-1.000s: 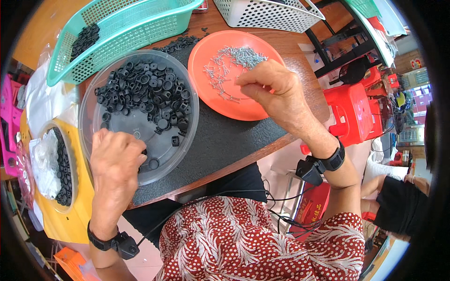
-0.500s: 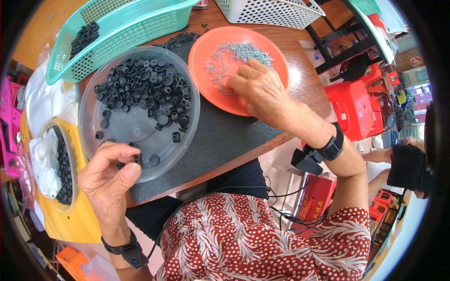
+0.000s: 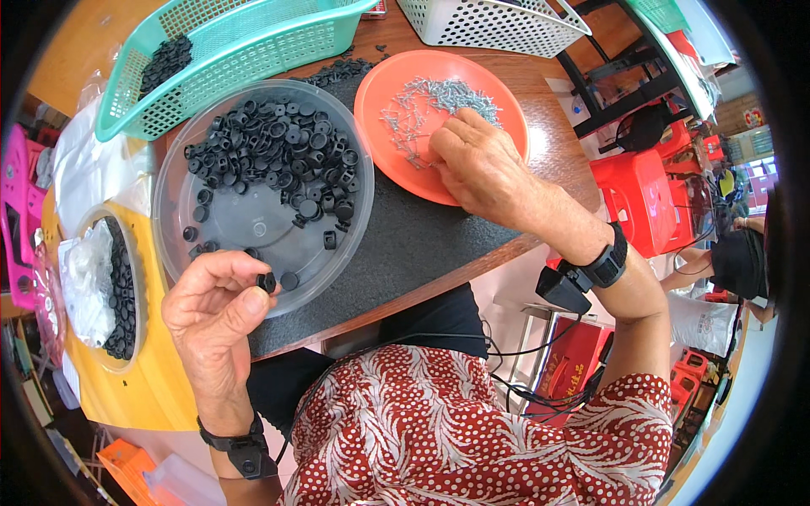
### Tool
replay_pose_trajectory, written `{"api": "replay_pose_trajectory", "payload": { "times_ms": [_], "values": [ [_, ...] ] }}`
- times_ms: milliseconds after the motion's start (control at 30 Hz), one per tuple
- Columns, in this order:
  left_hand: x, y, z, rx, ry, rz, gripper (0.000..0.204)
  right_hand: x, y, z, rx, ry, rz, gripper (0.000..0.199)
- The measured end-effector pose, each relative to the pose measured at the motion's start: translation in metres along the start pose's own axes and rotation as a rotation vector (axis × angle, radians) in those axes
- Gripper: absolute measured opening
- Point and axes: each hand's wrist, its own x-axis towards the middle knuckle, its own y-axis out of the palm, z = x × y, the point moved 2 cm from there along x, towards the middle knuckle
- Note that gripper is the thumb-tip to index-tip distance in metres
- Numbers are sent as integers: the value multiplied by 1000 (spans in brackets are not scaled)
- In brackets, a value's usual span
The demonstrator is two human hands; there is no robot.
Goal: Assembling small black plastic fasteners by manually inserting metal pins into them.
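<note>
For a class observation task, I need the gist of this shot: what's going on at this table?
Someone in a red-and-white patterned top is at a table. The left hand pinches a small black part by the near rim of a clear round tub of black parts. The right hand is over an orange plate of small metal pins; whether it holds one is hidden.

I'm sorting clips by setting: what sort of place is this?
Probably a small workshop: a clear tub holds many black parts, and an orange plate holds small metal pieces.
</note>
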Motion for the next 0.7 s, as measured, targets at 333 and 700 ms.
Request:
{"api": "replay_pose_trajectory", "payload": {
  "times_ms": [333, 700],
  "values": [
    [-4, 1, 3, -230, 2, 41, 27, 1, -4, 2, 21, 89, -205, 30],
    [-6, 1, 14, -435, 10, 135, 27, 23, -8, 105, 951, 338, -374, 15]
  ]
}}
